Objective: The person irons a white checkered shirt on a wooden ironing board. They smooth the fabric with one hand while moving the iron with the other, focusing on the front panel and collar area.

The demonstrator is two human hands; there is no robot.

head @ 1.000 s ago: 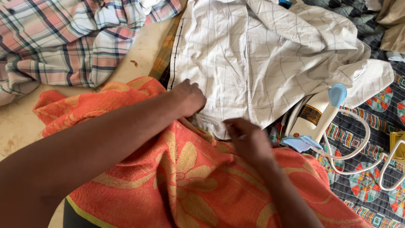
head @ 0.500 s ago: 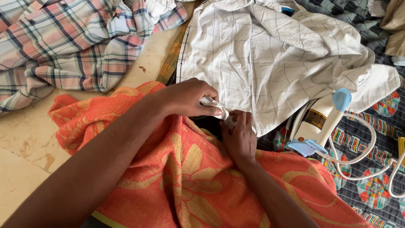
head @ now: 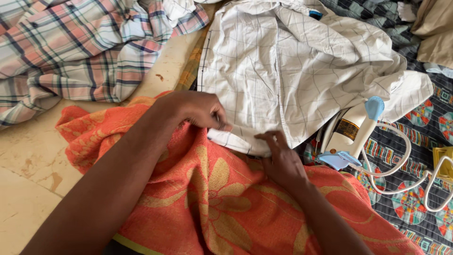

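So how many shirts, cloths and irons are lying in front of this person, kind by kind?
Shirts: 2, the white checked shirt under both hands, left hand and right hand, and the pink plaid shirt.
Orange flowered cloth: 1.
Patterned quilt: 1.
Iron: 1.
Total: 5.

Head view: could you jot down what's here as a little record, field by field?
left hand: fingers curled on the near hem of the white shirt
right hand: fingertips pressing the same hem, flat
hem: folded back a little between the hands
towel: orange, flowered, over the lap under both arms
iron: white and blue, lying right of the shirt, cord looping away
plaid shirt: crumpled, far left on the floor
quilt: patterned, under the iron
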